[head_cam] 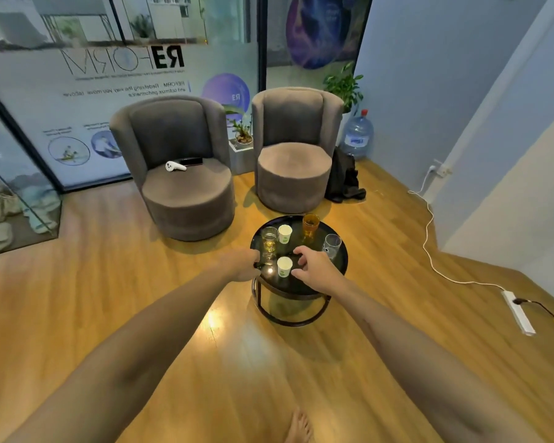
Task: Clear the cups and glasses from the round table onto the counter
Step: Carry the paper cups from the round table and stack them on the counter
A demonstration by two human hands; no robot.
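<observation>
A small round black table [342, 266] stands on the wooden floor ahead of me. On it are a clear glass with yellow liquid [269, 242], a far white paper cup [285, 233], an amber glass [311, 224], an empty clear glass [332, 245] and a near white paper cup [283, 266]. My left hand [242, 263] is at the table's left rim by the foot of the yellow-liquid glass; its curled fingers are hidden, so its hold is unclear. My right hand [315, 266] is spread just right of the near paper cup, index finger and thumb apart, not touching it.
Two grey armchairs [179, 174] [296, 148] stand behind the table, a white controller [175, 166] on the left seat. A potted plant [242, 139], a water bottle [356, 134] and a black bag [344, 180] sit near them. A white cable and power strip [518, 314] lie at right.
</observation>
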